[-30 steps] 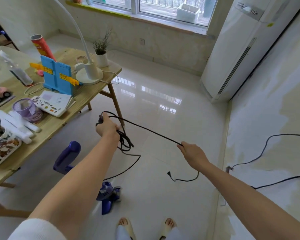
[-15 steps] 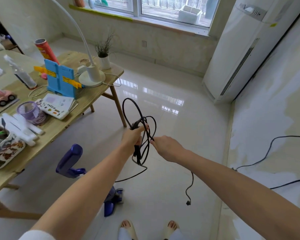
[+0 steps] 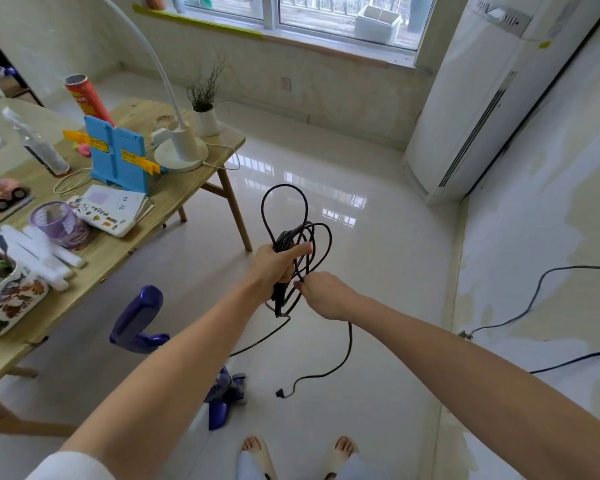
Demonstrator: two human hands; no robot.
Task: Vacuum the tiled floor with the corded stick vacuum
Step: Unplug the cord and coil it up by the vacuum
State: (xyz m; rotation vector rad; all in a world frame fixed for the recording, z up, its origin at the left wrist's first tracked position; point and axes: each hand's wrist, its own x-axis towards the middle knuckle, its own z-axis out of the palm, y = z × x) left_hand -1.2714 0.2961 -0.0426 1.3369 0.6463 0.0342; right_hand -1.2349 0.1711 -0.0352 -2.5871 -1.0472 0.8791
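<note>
Purple mesh cup (image 3: 54,223), contents unclear, on wooden table (image 3: 174,195).

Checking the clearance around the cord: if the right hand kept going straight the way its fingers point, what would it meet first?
The right hand points left toward the coiled cord, which it already pinches. Right behind that is the left hand gripping the bundle. Depth is unclear, but they look nearly touching.

Person, head view: clothing.
White sleeve (image 3: 73,465) near left; bare forearms; beige open-toe slippers (image 3: 257,452); pale trouser legs.
</note>
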